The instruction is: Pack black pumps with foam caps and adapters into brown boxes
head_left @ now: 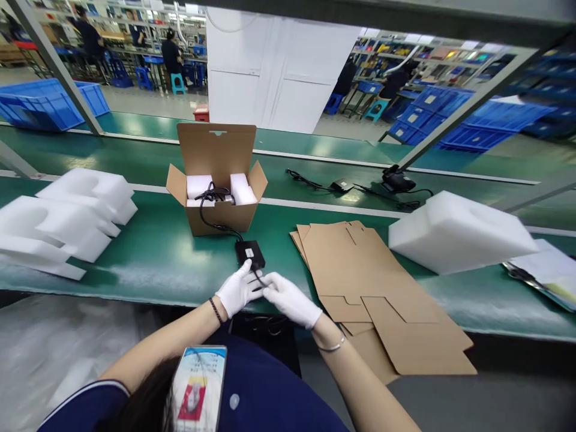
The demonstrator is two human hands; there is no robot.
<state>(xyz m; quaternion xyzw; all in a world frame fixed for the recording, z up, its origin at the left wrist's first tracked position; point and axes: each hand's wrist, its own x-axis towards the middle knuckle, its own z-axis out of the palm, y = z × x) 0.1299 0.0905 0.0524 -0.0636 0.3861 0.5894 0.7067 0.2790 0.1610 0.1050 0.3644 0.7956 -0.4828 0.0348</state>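
My left hand, in a white glove, grips the near edge of a black power adapter, thumb on top. A small pale label marks the adapter's upper face. Close beside it, my gloved right hand is closed on the thin black cable coming from the adapter's near end. From its far end another black cord runs up into an open cardboard box. Inside the box, white foam blocks flank coiled black cable. The tips of my right fingers are partly hidden.
White foam pieces are stacked at left. Flat cardboard blanks overhang the bench edge at right, near a large foam block. Another adapter with cables lies behind. A metal frame post slants across the right; people sit beyond.
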